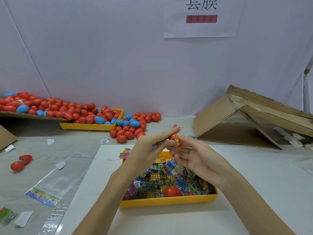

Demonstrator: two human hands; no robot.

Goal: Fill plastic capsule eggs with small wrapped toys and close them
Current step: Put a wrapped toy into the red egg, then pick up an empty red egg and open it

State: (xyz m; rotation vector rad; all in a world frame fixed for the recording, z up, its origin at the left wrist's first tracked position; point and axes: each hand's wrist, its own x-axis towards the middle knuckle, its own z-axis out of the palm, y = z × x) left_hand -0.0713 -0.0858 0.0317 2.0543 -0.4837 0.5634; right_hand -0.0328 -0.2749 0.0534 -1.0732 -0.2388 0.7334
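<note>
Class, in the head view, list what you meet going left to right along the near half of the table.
Open red egg → clear plastic bag → yellow tray of wrapped toys

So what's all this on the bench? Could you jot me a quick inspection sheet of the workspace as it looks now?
Surface: pale table with a white sheet under the near yellow tray.
Job's things: wrapped toys fill the near tray, a red egg among them; a far yellow tray and the table hold a pile of red and blue eggs; an opened red egg lies at left.
Clutter: clear bag, paper scraps, collapsed cardboard box.
Hands: left hand and right hand together pinch a red egg half with a yellow wrapped toy.
Cables: nothing seen.
Surroundings: white wall, paper sign.
</note>
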